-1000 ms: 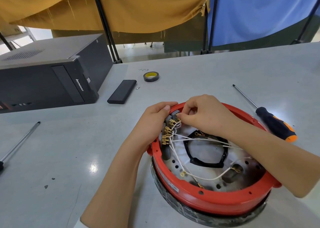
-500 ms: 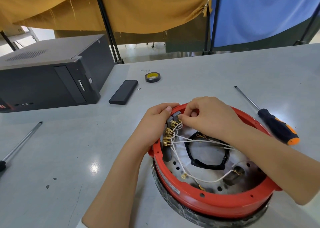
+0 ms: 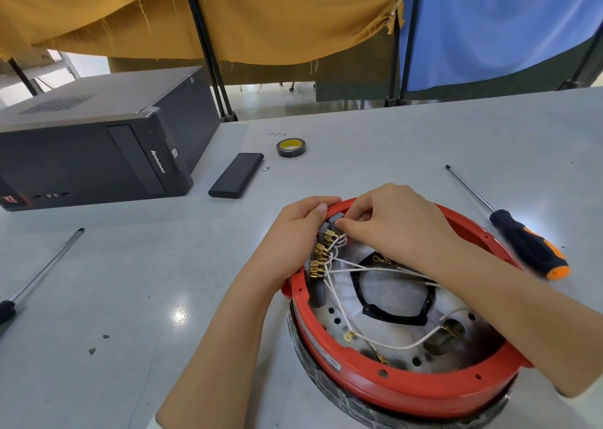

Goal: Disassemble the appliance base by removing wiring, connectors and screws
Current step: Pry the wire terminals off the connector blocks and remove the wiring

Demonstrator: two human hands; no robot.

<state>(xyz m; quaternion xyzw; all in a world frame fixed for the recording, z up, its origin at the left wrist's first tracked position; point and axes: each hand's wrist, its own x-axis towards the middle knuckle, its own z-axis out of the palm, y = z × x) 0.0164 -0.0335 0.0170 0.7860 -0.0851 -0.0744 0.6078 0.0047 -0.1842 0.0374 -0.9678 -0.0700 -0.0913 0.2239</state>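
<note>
The round appliance base with a red rim lies upside down on the grey table, near the front. Inside it white wires run to a row of brass spade connectors on a grey terminal block at the rim's far left. My left hand grips the rim and the block from outside, thumb on top. My right hand reaches across the base, its fingertips pinching the topmost connector at the block.
An orange-and-black screwdriver lies right of the base. A second screwdriver lies at the far left. A black computer case, a flat black box, a loose screw and a tape roll lie further back.
Both hands stay at the terminal block; my right fingertips have shifted slightly higher along the connector row. The camera view has drifted a little.
</note>
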